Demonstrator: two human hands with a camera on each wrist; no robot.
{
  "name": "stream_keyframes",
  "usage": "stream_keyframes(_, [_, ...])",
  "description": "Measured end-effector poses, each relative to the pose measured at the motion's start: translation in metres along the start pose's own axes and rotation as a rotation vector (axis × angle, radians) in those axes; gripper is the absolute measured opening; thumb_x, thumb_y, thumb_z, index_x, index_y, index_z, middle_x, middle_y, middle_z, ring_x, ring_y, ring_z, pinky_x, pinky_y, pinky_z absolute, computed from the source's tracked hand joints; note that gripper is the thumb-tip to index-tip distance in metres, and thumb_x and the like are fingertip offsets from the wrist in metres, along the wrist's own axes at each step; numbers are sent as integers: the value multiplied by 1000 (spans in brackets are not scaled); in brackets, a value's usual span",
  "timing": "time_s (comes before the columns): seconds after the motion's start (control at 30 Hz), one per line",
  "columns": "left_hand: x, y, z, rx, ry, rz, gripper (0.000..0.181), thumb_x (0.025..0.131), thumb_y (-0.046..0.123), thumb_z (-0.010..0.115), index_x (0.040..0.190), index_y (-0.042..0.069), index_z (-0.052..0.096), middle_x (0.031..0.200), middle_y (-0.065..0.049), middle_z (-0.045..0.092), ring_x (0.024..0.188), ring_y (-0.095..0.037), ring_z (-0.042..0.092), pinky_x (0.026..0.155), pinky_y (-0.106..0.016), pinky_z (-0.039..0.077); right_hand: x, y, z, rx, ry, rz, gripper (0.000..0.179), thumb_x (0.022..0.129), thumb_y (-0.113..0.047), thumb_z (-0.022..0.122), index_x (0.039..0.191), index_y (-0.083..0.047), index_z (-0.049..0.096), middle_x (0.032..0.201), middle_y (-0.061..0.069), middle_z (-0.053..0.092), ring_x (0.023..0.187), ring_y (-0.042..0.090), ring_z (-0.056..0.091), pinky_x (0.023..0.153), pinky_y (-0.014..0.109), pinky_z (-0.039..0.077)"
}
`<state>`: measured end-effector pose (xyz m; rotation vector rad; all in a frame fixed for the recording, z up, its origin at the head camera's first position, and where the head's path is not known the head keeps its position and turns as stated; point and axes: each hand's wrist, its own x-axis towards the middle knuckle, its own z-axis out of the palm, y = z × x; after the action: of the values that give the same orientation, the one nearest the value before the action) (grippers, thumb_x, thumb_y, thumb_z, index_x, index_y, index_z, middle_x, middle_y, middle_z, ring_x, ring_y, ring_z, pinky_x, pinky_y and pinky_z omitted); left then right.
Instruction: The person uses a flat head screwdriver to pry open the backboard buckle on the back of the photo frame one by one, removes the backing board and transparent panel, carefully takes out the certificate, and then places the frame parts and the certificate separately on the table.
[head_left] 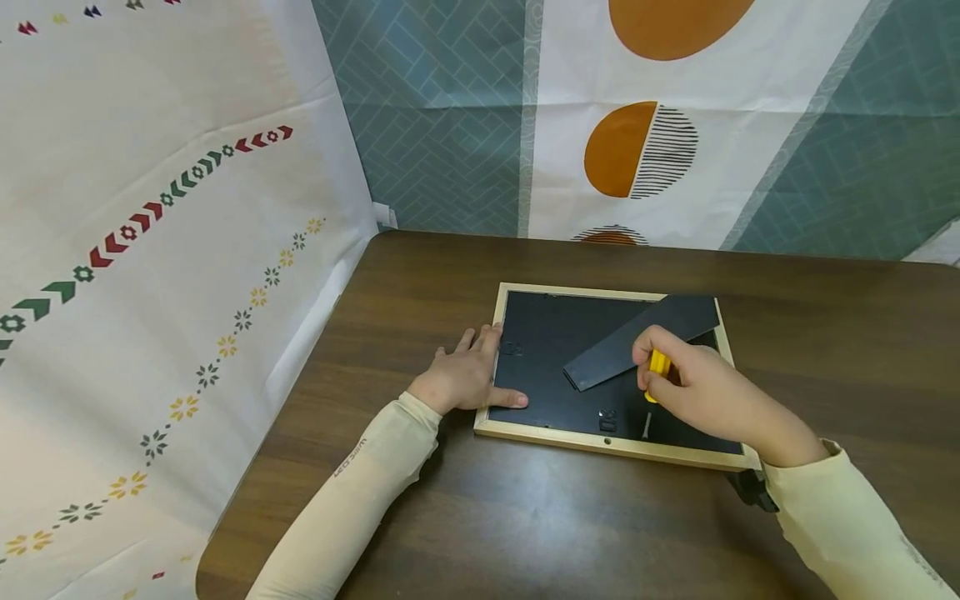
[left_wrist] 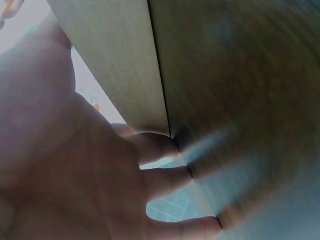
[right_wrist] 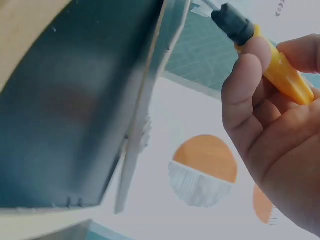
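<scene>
A picture frame (head_left: 555,428) with a light wooden border lies on the table, its black backing board (head_left: 547,321) facing up. Slantwise across the backing's right part runs a black stand leg (head_left: 618,350). My left hand (head_left: 467,375) rests at the frame's left edge, thumb over the border onto the backing, fingers spread. In the left wrist view, the fingertips (left_wrist: 182,175) meet the table beside the wooden edge. My right hand (head_left: 693,383) grips a yellow-handled screwdriver (right_wrist: 285,75) over the right half of the backing, its metal shaft pointing down toward the near border.
The brown wooden table (head_left: 525,517) extends around the frame. A small metal hanger (head_left: 607,420) sits on the backing near the front border. White patterned cloth (head_left: 187,275) hangs along the left side, and a curtain (head_left: 442,125) with orange circles stands behind the table.
</scene>
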<state>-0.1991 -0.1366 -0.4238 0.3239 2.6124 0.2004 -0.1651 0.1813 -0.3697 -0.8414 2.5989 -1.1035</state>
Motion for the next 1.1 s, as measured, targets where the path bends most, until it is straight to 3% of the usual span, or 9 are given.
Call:
stream_keyframes(0.17, [0, -2, 1, -10, 3, 13, 127, 79, 81, 60, 163, 14, -8, 169, -8, 2, 153, -31, 3, 112, -69, 17, -12, -8, 5, -75, 50, -93, 31, 92, 8, 64, 103, -18, 50, 86, -4, 59, 64, 9, 52, 53, 24, 45])
stream_keyframes(0.23, [0, -3, 1, -18, 3, 16, 127, 79, 81, 60, 163, 13, -8, 169, -8, 1, 153, -32, 2, 112, -69, 16, -12, -7, 5, -53, 49, -82, 31, 93, 9, 63, 103, -17, 50, 87, -2, 59, 66, 10, 54, 54, 25, 48])
stream_keyframes(0.43, [0, -5, 1, -20, 5, 8, 127, 79, 82, 59, 163, 13, -8, 169, -8, 1, 153, -31, 2, 112, -68, 16, 11, 15, -2, 197, -36, 114, 19, 98, 6, 53, 112, -5, 46, 88, 10, 61, 61, 24, 55, 56, 31, 52])
stream_keyframes(0.57, [0, -3, 1, -24, 7, 9, 127, 79, 82, 59, 163, 14, -8, 169, -7, 0, 153, -31, 2, 113, -68, 15, 22, 24, -3, 252, -75, 191, 18, 99, 3, 52, 114, -2, 45, 86, 12, 62, 56, 25, 53, 54, 33, 51])
stream_keyframes(0.7, [-1, 0, 0, -30, 13, 19, 126, 79, 81, 60, 163, 14, -7, 169, -8, 1, 153, -31, 2, 113, -69, 15, 14, 15, -3, 169, -57, 167, 19, 99, 2, 55, 114, -5, 46, 87, 9, 61, 60, 23, 53, 55, 32, 51])
stream_keyframes(0.83, [-1, 1, -2, -23, 15, 20, 126, 80, 81, 59, 163, 14, -8, 169, -7, 0, 153, -31, 2, 112, -69, 15, -2, 0, 1, 30, 20, 91, 21, 98, 3, 58, 110, -10, 48, 88, 4, 60, 64, 20, 54, 54, 28, 48])
stream_keyframes(1.1, [-1, -2, 0, -11, 10, 13, 126, 80, 82, 58, 163, 13, -8, 169, -8, 1, 153, -31, 3, 112, -69, 16, -26, -15, 15, -147, 147, -65, 32, 92, 7, 63, 100, -20, 49, 75, -9, 50, 53, 5, 43, 48, 24, 42])
